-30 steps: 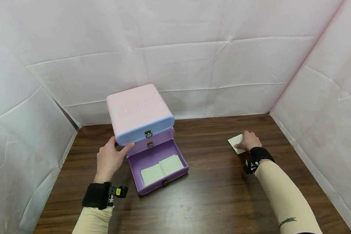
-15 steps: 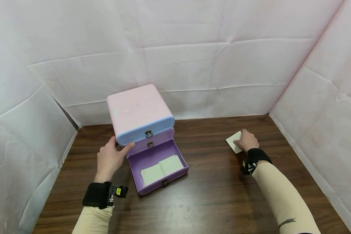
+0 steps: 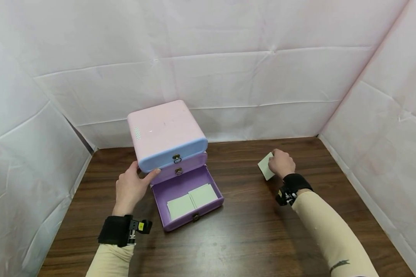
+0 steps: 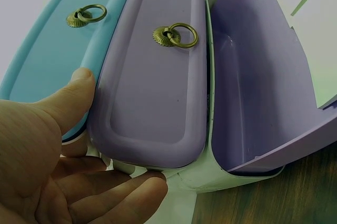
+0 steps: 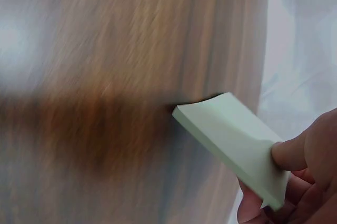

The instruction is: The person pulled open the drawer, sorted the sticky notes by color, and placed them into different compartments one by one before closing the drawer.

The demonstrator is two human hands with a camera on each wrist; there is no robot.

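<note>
Pale-green notepad (image 5: 231,142) pinched in right hand (image 3: 281,163), seemingly lifted; thumb grip clear only at wrist.

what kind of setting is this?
Likely a staged recording booth: creased white sheeting walls in a bare wooden table, with only a pastel drawer box and sticky-note pads on it.

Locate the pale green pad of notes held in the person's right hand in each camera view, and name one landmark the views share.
Head: pale green pad right of centre, pinched by the right hand.
Left wrist: not in view.
Right wrist: lower right, tilted.
Shared landmark: the dark wooden table, seen in all three.
</note>
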